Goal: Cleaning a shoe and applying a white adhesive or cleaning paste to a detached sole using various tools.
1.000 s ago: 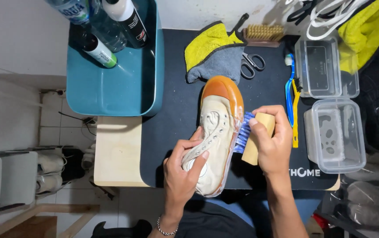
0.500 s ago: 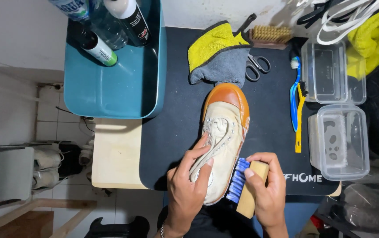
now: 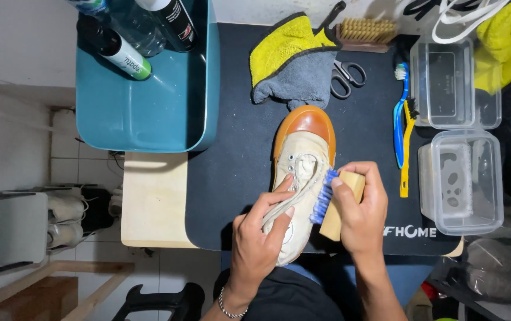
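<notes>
A cream canvas sneaker (image 3: 300, 169) with an orange toe cap lies on a black mat (image 3: 237, 178), toe pointing away from me. My left hand (image 3: 261, 238) grips its heel side and tongue, fingers spread over the upper. My right hand (image 3: 359, 211) holds a wooden brush (image 3: 339, 199) with blue bristles, the bristles pressed against the shoe's right side near the laces.
A teal tub (image 3: 148, 113) with bottles sits at upper left. A yellow-grey cloth (image 3: 291, 59), scissors (image 3: 345, 77), a wooden bristle brush (image 3: 365, 32), toothbrushes (image 3: 403, 125) and two clear plastic containers (image 3: 461, 178) lie beyond and right. A wooden table edge (image 3: 154, 202) shows at left.
The brush moved down toward the heel half a second ago and has come back up along the shoe's right side. My left hand keeps its hold on the shoe.
</notes>
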